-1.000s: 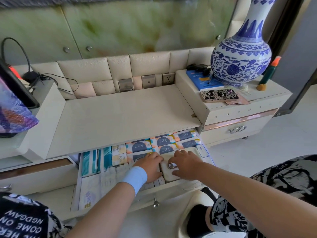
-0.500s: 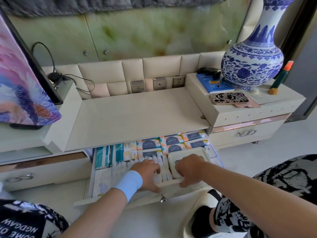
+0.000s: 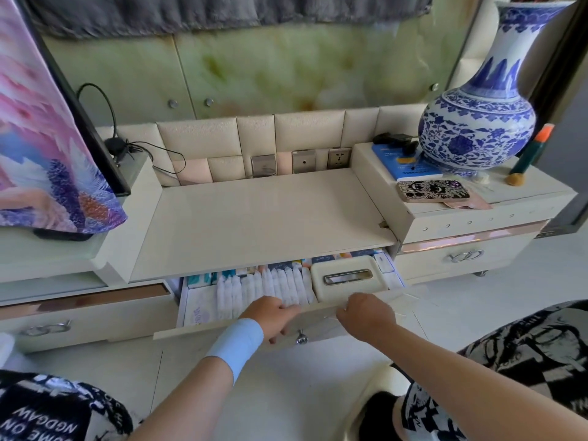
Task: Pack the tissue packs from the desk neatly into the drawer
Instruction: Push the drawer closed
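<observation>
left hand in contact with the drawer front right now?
Touching. Head view: the left hand lies over the top edge of the drawer front, fingers down its face, no gap visible.

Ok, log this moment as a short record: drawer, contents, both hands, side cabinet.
Drawer: drawer partly open under the desk top
Contents: tissue packs in rows; cream tissue box at the right
Left hand: left hand on the drawer's front edge, grip unclear
Right hand: right hand at the front edge, right of the knob, grip unclear
Cabinet top: vase, phone
</observation>
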Tool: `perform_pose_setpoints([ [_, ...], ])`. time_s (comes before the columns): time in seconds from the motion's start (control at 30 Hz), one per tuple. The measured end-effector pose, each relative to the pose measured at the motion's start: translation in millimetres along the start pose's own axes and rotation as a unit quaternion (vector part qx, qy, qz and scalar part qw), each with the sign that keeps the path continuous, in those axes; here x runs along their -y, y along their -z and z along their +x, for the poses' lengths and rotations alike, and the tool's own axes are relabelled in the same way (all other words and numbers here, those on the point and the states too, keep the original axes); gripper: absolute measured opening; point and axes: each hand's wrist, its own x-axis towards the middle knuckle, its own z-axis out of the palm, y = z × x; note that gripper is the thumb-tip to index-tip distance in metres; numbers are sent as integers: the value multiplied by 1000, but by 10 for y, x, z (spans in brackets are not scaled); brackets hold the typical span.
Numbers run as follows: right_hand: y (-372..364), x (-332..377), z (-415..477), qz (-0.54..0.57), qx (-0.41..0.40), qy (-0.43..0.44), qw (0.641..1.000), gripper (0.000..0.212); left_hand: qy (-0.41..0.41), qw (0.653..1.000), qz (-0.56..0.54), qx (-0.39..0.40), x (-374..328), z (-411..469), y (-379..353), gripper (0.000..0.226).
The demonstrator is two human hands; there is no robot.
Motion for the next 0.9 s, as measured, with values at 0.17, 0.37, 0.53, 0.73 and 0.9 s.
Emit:
perform_pose_setpoints([
  [0.17, 120, 110, -11, 423, 151, -222, 865, 23, 202, 932, -290, 80, 138, 18, 125, 46],
  [0.37, 169, 176, 207, 507, 131, -263, 810, 20, 214, 896, -385, 57, 236, 167, 150, 57],
  [0.53, 253, 259, 429, 573, 122, -230, 777, 15, 180, 857, -483, 1, 202, 340, 173, 45],
  [0.73, 289, 422, 717, 659, 108, -188, 720, 12, 131, 807, -573, -52, 190, 614, 298, 35],
  [0.9, 327, 524, 883, 687, 119, -171, 696, 12, 97, 790, -603, -59, 155, 781, 418, 36],
])
